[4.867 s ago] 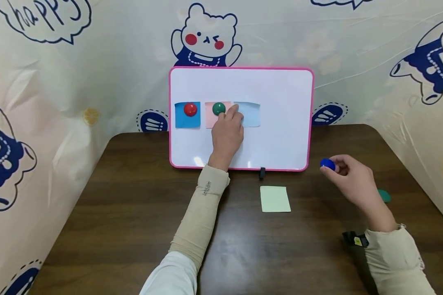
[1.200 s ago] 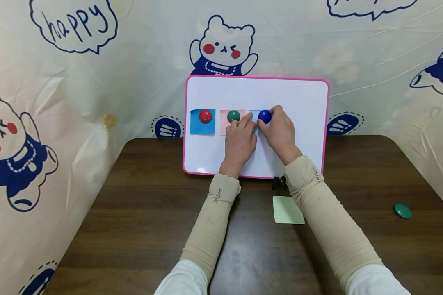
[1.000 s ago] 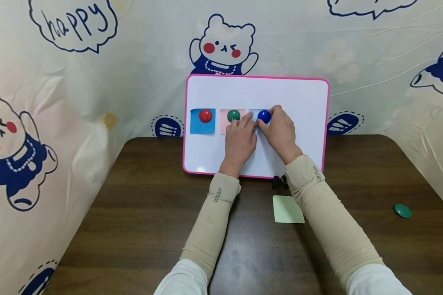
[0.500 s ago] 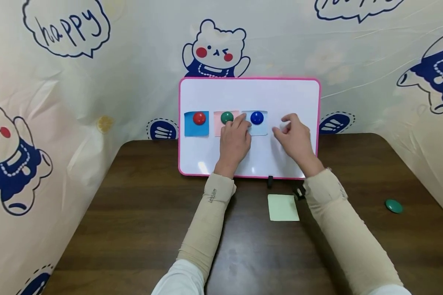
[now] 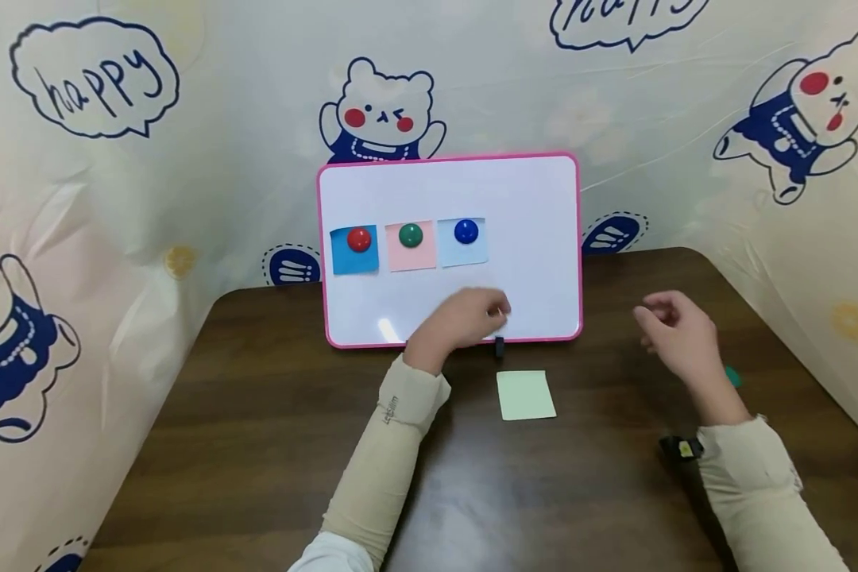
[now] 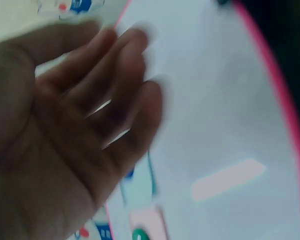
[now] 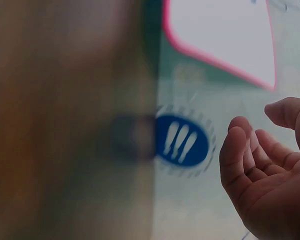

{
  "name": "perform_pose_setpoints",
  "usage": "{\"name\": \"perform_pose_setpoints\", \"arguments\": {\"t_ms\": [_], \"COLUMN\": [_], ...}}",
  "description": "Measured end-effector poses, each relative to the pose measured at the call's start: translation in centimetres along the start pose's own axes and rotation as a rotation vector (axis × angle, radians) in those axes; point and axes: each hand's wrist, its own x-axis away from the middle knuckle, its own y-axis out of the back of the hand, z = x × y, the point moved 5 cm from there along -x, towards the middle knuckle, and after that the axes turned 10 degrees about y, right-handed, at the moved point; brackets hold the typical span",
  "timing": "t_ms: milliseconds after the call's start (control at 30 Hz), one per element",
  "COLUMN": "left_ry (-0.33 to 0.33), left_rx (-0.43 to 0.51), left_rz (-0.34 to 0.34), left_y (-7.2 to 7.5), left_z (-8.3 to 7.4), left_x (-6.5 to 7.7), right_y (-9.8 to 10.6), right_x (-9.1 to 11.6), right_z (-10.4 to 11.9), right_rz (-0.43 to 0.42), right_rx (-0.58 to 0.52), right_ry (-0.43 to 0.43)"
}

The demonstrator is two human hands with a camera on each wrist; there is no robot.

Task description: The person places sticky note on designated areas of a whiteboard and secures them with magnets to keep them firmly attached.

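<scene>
A pink-framed whiteboard (image 5: pixel 532 199) stands on the table, bearing three notes in a row. A red magnet (image 5: pixel 359 239) sits on the dark blue note (image 5: pixel 353 264), a green magnet (image 5: pixel 411 235) on the pink note (image 5: pixel 412 258), and a blue magnet (image 5: pixel 466 231) on the light blue note (image 5: pixel 465 254). My left hand (image 5: pixel 459 322) hangs before the board's lower part with bent fingers, holding nothing. Over the table to the right is my empty right hand (image 5: pixel 679 334), its fingers loosely curled. A second green magnet (image 5: pixel 733 376) lies partly hidden behind its wrist.
A pale green sticky note (image 5: pixel 527 396) lies on the table (image 5: pixel 257 445) in front of the board, near the board's small black foot (image 5: pixel 499 347). Behind everything hangs a printed cloth (image 5: pixel 243 159) with bear drawings.
The blue magnet went from my right hand onto the light blue note and was let go. My right hand then moved right and down; my left hand left the notes and dropped lower.
</scene>
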Motion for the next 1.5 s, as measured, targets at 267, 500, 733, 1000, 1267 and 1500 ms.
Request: {"name": "perform_pose_setpoints", "arguments": {"t_ms": [267,500,733,1000,1267,1500], "left_ry": [0.095,0.162,0.188,0.147,0.107,0.081], "left_rx": [-0.226,-0.383,-0.454,-0.439,-0.357,-0.245], "left_rz": [0.269,0.231,0.209,0.23,0.248,0.225], "left_y": [-5.7,-6.7,-7.9,-8.3,-7.9,-6.8], "left_z": [-1.4,-1.6,-2.0,-1.9,-1.4,-1.3], "left_x": [1.3,2.3,2.0,1.8,1.2,1.0], "right_y": [3.5,6.0,7.3,6.9,6.2,6.4], "right_x": [4.2,6.2,7.0,7.3,6.8,6.8], "right_z": [-5.0,-7.6,-9.9,-10.7,-10.1,-10.0], "right_rz": [-0.067,-0.1,-0.057,0.154,0.19,0.176], "right_rx": [-0.199,0.104,0.418,0.494,0.509,0.498], "right_ry": [-0.118,-0.13,-0.199,-0.222,-0.137,-0.155]}}
